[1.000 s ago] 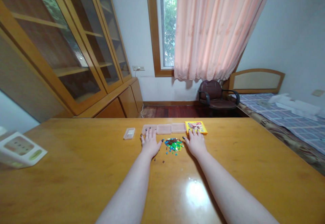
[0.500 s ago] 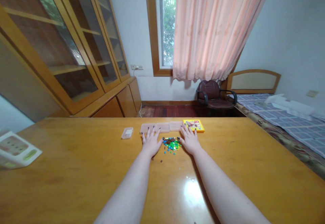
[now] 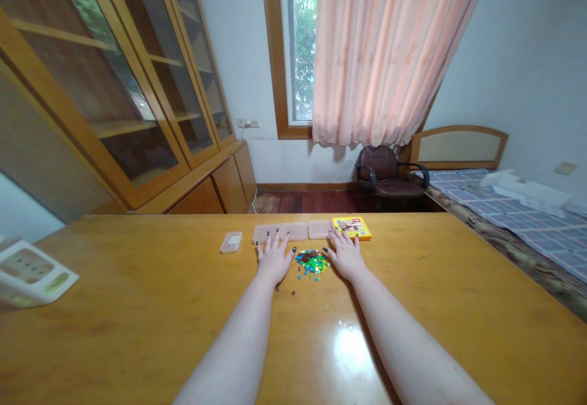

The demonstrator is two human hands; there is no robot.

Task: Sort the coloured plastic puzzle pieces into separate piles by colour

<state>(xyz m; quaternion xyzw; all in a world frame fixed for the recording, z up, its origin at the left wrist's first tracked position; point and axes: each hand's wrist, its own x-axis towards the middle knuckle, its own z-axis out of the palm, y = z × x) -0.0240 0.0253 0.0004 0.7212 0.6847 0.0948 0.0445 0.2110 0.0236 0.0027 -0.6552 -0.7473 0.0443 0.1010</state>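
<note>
Green, blue and brown small pieces (image 3: 312, 262), yellow box (image 3: 352, 227), honey-brown table (image 3: 137, 307), peach curtain (image 3: 385, 50)

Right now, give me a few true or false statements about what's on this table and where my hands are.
The left hand and right hand lie flat on the table, either side of the pile of coloured pieces. True.
The yellow box sits left of the clear trays. False: it is at the right end of their row.
The left hand holds the small clear box. False: that box lies apart, to the hand's left.
Three clear trays stand in a row beyond the hands. True.
</note>
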